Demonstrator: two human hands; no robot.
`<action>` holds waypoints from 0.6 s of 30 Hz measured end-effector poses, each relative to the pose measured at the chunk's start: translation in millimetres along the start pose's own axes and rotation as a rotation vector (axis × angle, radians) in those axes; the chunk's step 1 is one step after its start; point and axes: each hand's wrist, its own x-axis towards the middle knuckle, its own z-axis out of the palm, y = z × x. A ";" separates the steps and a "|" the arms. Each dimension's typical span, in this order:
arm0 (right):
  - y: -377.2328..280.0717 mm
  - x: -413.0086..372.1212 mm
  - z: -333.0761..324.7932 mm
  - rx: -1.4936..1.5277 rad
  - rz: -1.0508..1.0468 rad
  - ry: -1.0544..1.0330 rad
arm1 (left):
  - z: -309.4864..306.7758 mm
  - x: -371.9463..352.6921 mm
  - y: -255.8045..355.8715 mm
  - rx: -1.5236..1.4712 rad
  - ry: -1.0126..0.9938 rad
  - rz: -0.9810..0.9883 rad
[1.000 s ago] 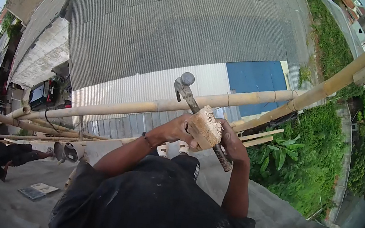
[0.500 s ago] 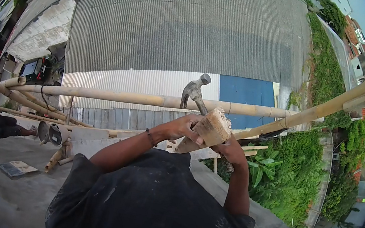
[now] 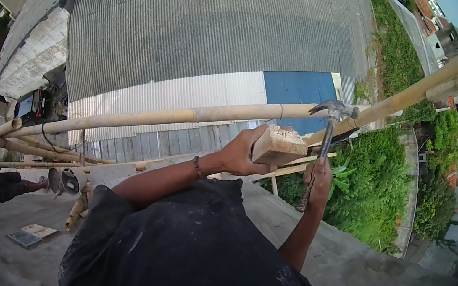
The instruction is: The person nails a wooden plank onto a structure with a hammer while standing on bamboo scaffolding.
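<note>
My left hand (image 3: 241, 150) grips a wooden block (image 3: 279, 149) near the middle of the view, its fingers wrapped around the left side. The block's upper end is rough and splintered. To the right, my right hand (image 3: 319, 178) is closed around the handle of a claw hammer (image 3: 331, 120). The hammer stands upright, its metal head above the hand and its claw pointing left. Hammer and block appear apart.
A horizontal bamboo pole (image 3: 185, 115) crosses ahead, meeting a thick slanted bamboo pole (image 3: 397, 101) at right. Beyond lies a corrugated roof (image 3: 199, 30). A co-worker (image 3: 0, 185), buckets (image 3: 73, 180) and a flat board (image 3: 33, 235) are at left on the concrete surface.
My right hand has moved right, out from behind the block, with the hammer now raised upright beside it. My left hand still holds the block, now tilted differently. The view has turned slightly.
</note>
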 end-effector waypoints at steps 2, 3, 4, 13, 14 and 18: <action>0.0 -8.8 -6.1 0.047 -0.276 0.099 | -0.7 11.0 -16.2 -0.130 0.088 -0.102; -5.4 -16.3 -8.0 0.126 -0.323 0.121 | -0.9 16.7 -14.8 -0.132 0.142 -0.144; -11.1 -23.9 -8.0 0.129 -0.321 0.137 | -6.4 27.2 -20.6 0.017 0.120 -0.059; 10.6 -42.4 0.5 0.191 -0.400 0.422 | -26.5 78.8 90.8 -0.069 0.405 0.016; 13.8 -42.3 4.8 0.193 -0.397 0.464 | -36.5 78.5 105.5 -0.119 0.450 0.088; 33.0 -32.3 22.6 0.136 -0.303 0.437 | -82.6 56.5 171.9 -0.240 0.592 0.221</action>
